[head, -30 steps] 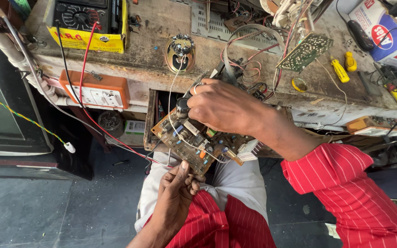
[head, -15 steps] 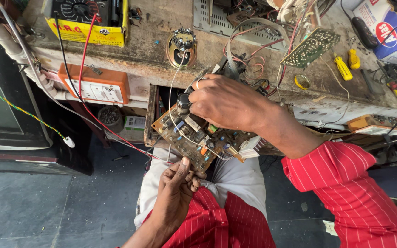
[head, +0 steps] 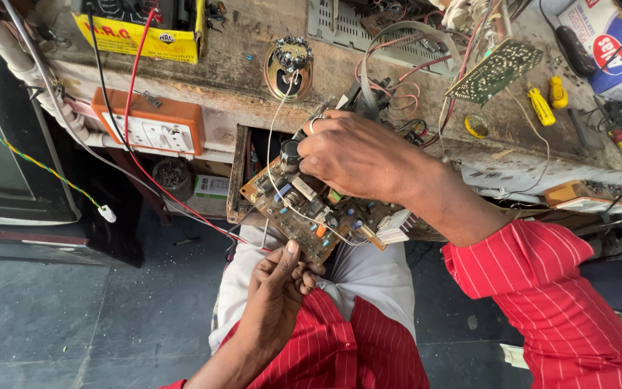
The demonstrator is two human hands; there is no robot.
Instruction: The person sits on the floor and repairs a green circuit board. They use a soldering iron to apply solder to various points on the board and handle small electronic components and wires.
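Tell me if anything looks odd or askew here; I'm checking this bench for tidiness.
The small speaker lies loose near the workbench edge, trailing a white wire. The circuit board sits tilted over the lap, gripped by the right hand and steadied by the left hand.

Brown circuit board [head: 311, 209] held over the lap, left hand [head: 278, 288] gripping its near edge, right hand [head: 358, 155] resting on its far components beside the workbench [head: 239, 86] front edge.

Yellow label band [head: 138, 39] on meter box at workbench [head: 239, 79] top left, small green-and-white carton [head: 212, 186] under bench edge, blue, white and red box [head: 610, 50] at bench's top right corner.
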